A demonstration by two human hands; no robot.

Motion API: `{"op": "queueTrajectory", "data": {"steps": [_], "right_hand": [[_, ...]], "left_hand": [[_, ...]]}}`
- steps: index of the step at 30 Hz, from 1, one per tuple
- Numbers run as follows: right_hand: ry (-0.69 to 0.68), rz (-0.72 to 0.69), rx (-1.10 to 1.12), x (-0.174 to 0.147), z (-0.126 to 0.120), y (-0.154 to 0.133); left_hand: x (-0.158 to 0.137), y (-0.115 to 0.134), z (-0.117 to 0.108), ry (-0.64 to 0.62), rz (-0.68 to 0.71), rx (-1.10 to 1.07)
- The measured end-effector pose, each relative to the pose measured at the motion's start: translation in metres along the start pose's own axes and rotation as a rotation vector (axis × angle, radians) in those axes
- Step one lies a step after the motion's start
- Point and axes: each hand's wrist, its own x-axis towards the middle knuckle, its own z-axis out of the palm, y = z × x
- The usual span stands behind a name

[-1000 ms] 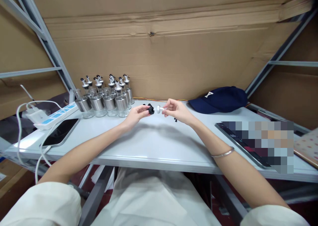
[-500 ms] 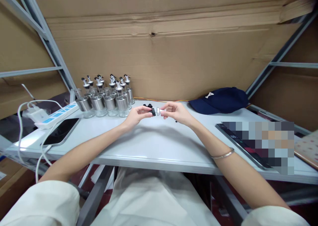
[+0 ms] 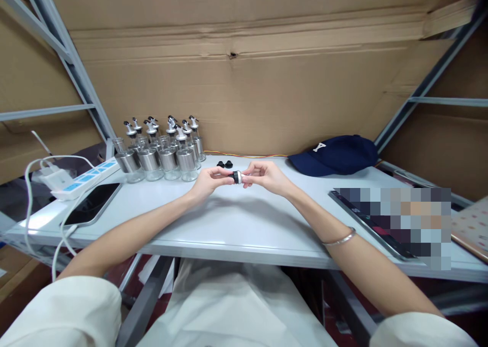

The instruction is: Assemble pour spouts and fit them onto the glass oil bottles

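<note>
Above the white table, my left hand (image 3: 208, 184) is closed on the black stopper (image 3: 234, 176) of a pour spout. From the other side my right hand (image 3: 267, 178) pinches the silver spout (image 3: 240, 177), whose tip is mostly hidden by the fingers. Stopper and spout touch end to end, lying roughly level. Just behind my left fingertips, two small black parts (image 3: 224, 164) rest on the table. To the left stand several glass bottles (image 3: 186, 161) with steel sleeves; some carry silver pour spouts with black flaps, and the front ones have open necks.
At the left are a power strip (image 3: 84, 178), white cables and a phone (image 3: 92, 203). A navy cap (image 3: 337, 155) lies at the back right. A tablet (image 3: 366, 220), partly blurred out, lies at the right. Cardboard (image 3: 244, 98) closes off the back.
The black stopper and silver spout have come together; a gap showed between them before. My hands have moved slightly closer, and the two black parts behind are more visible.
</note>
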Motion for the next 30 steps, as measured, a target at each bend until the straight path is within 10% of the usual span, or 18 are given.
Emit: {"op": "queueTrajectory", "data": {"steps": [12, 17, 30], "right_hand": [[0.127, -0.14, -0.42, 0.004, 0.004, 0.008], [-0.175, 0.123, -0.098, -0.001, 0.012, -0.001], [-0.13, 0.075, -0.115, 0.0, 0.011, 0.003]], "left_hand": [[-0.001, -0.002, 0.003, -0.019, 0.112, 0.159], [-0.004, -0.001, 0.004, -0.081, 0.223, 0.239], [-0.005, -0.002, 0.004, -0.263, 0.067, -0.002]]}}
